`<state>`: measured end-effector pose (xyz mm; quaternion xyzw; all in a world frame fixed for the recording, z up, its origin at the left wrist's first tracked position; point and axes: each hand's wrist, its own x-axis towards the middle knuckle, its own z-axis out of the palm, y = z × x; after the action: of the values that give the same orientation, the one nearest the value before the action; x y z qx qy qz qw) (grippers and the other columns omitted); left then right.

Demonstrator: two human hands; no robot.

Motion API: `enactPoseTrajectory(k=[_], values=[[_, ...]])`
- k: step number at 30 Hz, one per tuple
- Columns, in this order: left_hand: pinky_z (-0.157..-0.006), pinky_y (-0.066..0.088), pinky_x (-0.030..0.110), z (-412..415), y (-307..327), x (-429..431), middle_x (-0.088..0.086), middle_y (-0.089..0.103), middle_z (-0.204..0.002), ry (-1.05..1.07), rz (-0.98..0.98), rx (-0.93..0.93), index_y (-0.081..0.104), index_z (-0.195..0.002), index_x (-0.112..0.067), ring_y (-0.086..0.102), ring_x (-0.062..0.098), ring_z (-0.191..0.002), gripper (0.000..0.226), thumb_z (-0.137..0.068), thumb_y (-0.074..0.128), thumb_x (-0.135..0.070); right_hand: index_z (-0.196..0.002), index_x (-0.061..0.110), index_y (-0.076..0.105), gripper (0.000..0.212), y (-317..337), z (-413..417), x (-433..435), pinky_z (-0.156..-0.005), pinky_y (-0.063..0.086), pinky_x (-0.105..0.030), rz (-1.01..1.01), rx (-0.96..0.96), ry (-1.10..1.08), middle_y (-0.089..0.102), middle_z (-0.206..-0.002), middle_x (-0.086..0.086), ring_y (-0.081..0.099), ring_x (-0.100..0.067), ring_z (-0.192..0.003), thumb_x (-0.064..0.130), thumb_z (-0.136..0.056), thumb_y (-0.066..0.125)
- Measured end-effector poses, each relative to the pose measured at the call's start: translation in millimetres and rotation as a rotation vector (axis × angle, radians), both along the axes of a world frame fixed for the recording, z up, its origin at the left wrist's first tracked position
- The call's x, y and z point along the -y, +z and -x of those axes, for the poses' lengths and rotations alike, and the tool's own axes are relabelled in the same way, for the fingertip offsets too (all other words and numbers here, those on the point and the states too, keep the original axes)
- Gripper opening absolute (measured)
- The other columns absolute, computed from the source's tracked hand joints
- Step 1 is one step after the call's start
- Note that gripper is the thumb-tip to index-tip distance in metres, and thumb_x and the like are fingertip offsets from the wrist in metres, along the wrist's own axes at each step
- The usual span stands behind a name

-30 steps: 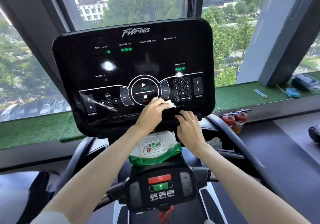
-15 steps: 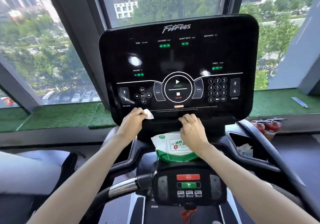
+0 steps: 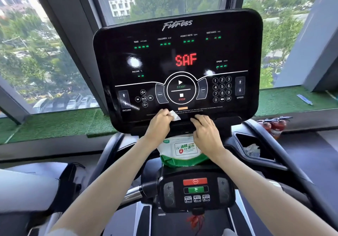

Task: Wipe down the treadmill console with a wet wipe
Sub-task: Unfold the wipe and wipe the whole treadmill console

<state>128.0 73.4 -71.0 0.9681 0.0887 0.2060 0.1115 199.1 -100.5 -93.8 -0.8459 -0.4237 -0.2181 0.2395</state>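
The black treadmill console [image 3: 243, 40] fills the middle of the head view, with red letters "SAF" lit on its screen. My left hand [image 3: 159, 126] presses a small white wet wipe [image 3: 174, 116] against the console's lower edge, just below the STOP button. My right hand [image 3: 205, 132] rests beside it on the same lower edge, fingers curled over the ledge and holding nothing. A green and white pack of wet wipes [image 3: 182, 151] lies on the shelf under both hands.
A lower control pad [image 3: 195, 190] with red and green buttons sits below the pack. A side pocket [image 3: 254, 149] on the right holds crumpled material. Two fire extinguishers [image 3: 274, 126] stand by the window sill. Handrails run down both sides.
My left hand slid the wipe left along the console's lower edge, then back toward the middle. The screen now shows red "SAF". My right hand stayed on the ledge.
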Motion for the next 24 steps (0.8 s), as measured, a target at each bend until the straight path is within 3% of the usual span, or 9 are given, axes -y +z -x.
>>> enactPoseTrajectory(k=[6,10,16,21,24], values=[[-0.085,0.051,0.038,-31,-2,31,0.01,0.059,-0.105,-0.114,-0.038,-0.03,0.07,-0.098,-0.001,0.051,0.024,-0.111,0.034,-0.077,0.05,0.017,-0.108,-0.003,0.064,0.044,7,-13,30,-0.093,0.047,-0.042,-0.019,-0.042,-0.127,0.06,-0.11,-0.017,0.055,-0.031,-0.103,-0.007,-0.064,0.062],[-0.078,0.05,0.04,-58,4,63,0.007,0.053,-0.095,-0.181,-0.068,-0.069,0.068,-0.091,-0.001,0.051,0.023,-0.096,0.029,-0.075,0.051,0.017,-0.108,-0.005,0.063,0.044,9,-22,56,-0.092,0.048,-0.043,-0.029,-0.091,-0.187,0.059,-0.112,-0.019,0.054,-0.035,-0.104,-0.008,-0.064,0.059],[-0.077,0.047,0.042,-98,18,108,0.005,0.044,-0.094,-0.262,-0.031,-0.075,0.058,-0.085,-0.002,0.047,0.021,-0.092,0.019,-0.082,0.046,0.012,-0.108,-0.004,0.063,0.044,9,-41,94,-0.091,0.048,-0.039,-0.05,-0.135,-0.293,0.061,-0.11,-0.016,0.055,-0.033,-0.104,-0.007,-0.065,0.057],[-0.093,0.041,0.04,-129,22,130,0.012,0.045,-0.127,-0.475,-0.219,-0.179,0.055,-0.12,-0.011,0.039,0.025,-0.115,0.032,-0.09,0.046,-0.003,-0.101,-0.002,0.066,0.039,10,-53,112,-0.078,0.052,-0.037,-0.068,-0.177,-0.335,0.067,-0.099,-0.013,0.059,-0.033,-0.094,-0.006,-0.064,0.059],[-0.078,0.053,0.035,-147,42,130,0.01,0.05,-0.111,-0.71,-0.475,-0.085,0.055,-0.121,-0.012,0.046,0.024,-0.105,0.04,-0.084,0.055,0.003,-0.103,-0.002,0.067,0.041,14,-60,118,-0.08,0.054,-0.04,-0.066,-0.18,-0.324,0.067,-0.1,-0.013,0.06,-0.033,-0.094,0.003,-0.066,0.048]])
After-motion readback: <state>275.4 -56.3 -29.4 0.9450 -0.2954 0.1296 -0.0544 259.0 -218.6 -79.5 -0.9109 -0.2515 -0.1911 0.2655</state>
